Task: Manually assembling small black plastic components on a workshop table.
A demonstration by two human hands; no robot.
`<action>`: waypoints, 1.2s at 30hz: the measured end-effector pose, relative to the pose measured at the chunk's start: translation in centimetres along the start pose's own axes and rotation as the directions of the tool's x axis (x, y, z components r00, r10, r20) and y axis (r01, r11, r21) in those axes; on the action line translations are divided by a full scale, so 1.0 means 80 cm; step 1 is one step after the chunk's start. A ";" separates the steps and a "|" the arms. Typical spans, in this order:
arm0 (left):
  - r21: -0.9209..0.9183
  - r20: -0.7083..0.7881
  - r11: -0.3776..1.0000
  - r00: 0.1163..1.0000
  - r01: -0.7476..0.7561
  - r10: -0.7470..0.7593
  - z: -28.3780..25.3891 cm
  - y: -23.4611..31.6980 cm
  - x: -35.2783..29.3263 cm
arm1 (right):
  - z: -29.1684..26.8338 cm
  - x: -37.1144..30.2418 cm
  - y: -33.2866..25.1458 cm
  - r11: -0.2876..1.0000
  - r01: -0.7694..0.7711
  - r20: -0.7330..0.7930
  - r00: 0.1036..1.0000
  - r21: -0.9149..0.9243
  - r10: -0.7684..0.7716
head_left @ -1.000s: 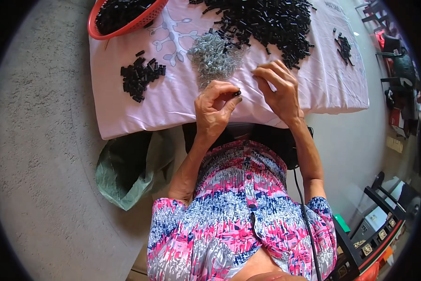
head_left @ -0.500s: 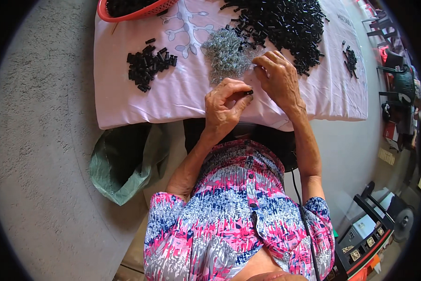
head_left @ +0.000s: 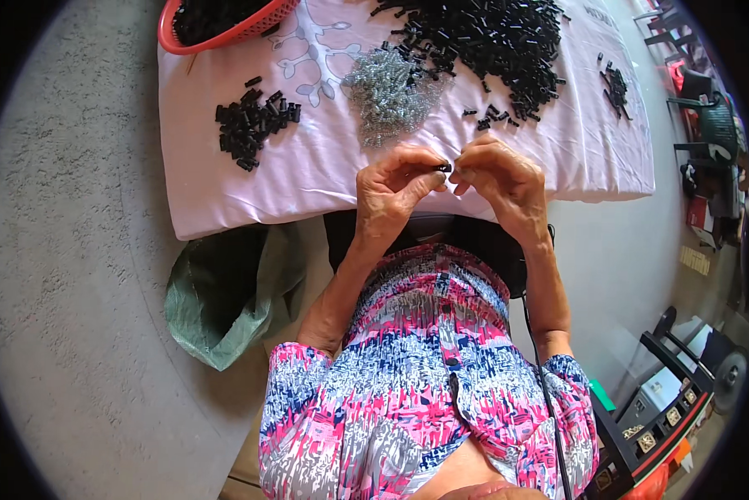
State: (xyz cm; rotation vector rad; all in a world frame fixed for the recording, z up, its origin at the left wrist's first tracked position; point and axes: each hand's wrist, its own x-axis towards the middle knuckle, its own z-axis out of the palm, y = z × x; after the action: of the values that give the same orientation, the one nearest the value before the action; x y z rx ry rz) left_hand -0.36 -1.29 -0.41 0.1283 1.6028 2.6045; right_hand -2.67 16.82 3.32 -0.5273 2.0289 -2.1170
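My left hand (head_left: 388, 190) is closed in a pinch on a small black plastic tube (head_left: 445, 167), held over the table's near edge. The fingertips of my right hand (head_left: 508, 185) are pinched together right beside the tube's end; what they hold, if anything, is too small to make out. Just beyond both hands lies a heap of tiny silvery coils (head_left: 391, 98) that look like springs. Behind it spreads a large pile of black tubes (head_left: 508, 46), with a few loose ones closer to my right hand. A smaller group of black tubes (head_left: 253, 129) lies to the left.
A pink cloth (head_left: 308, 187) covers the table. On its far left stands a red basket (head_left: 253, 32) of black parts, and at the right a little cluster of thin black pieces (head_left: 614, 90). Below the near edge, a green sack (head_left: 216, 337) gapes on the floor.
My right hand has come back from the edge of the coil heap to meet the left hand at the tube. The left hand keeps its pinch on the tube.
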 end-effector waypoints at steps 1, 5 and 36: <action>-0.025 -0.011 1.000 1.000 0.009 -0.009 0.004 0.000 0.000 | 0.000 0.000 -0.002 1.000 0.000 -0.007 1.000 0.002 0.000; -0.017 -0.007 1.000 1.000 0.010 -0.010 0.003 -0.001 -0.002 | -0.004 -0.005 -0.005 0.998 -0.017 0.001 1.000 -0.060 0.017; 0.026 0.055 0.996 0.994 0.088 -0.089 0.003 0.001 -0.012 | -0.006 -0.025 0.007 0.994 -0.069 -0.053 0.996 0.079 0.074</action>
State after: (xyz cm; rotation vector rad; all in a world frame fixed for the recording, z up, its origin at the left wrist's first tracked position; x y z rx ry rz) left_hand 0.61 -1.25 -0.28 0.1278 1.5828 2.4939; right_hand -1.07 17.93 2.47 -0.3819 1.9539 -2.1810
